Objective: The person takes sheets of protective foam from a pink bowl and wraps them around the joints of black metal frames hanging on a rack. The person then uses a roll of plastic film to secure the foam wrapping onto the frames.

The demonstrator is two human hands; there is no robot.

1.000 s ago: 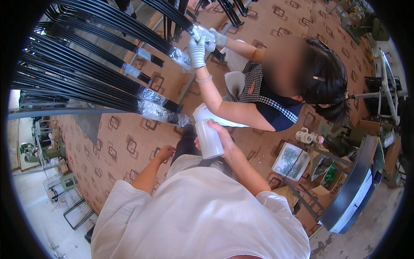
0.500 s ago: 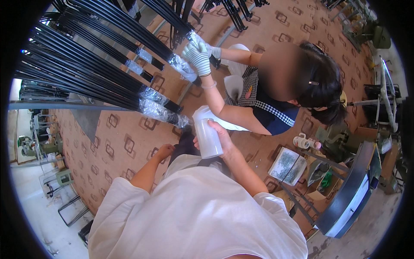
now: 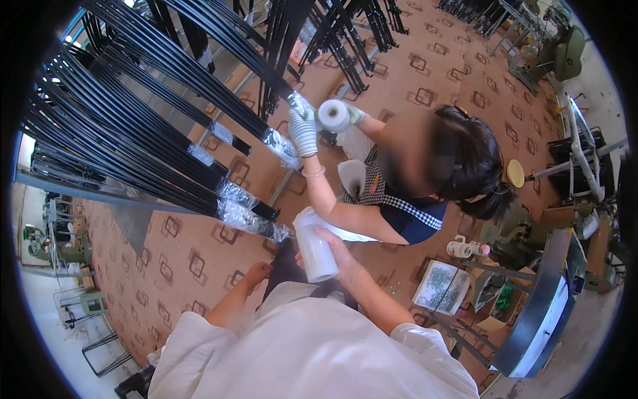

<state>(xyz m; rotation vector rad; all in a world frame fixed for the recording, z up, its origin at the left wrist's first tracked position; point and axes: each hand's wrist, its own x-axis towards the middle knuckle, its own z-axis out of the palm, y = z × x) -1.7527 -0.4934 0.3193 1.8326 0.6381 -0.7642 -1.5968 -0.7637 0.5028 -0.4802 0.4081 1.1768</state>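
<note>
My right hand [image 3: 339, 253] is closed around a whitish roll of plastic wrap [image 3: 315, 251], held tilted in front of my body. Low beside my dark-trousered leg hangs my left hand [image 3: 258, 272], fingers loosely curled and slightly apart, with nothing visible in it. The nearest bundle of black rods [image 3: 153, 166] ends just beyond my hands, its tip bound in clear plastic wrap [image 3: 246, 219]. Across from me, a co-worker's striped-gloved hand [image 3: 304, 133] grips the end of another bundle, while their other gloved hand [image 3: 357, 116] holds a second roll of plastic wrap [image 3: 333, 116].
A metal rail [image 3: 119, 199] runs under the rods at left. More black rods [image 3: 345, 46] stand at the far side. To the right are a box with small greenish pieces [image 3: 440, 286], a white mug [image 3: 458, 247] and a dark-edged table [image 3: 541, 312]. Patterned carpet [image 3: 179, 259] covers the floor.
The co-worker's farther hand has moved right, off the rod bundle, and now shows a roll of plastic wrap. My view has shifted slightly; my right hand keeps its roll.
</note>
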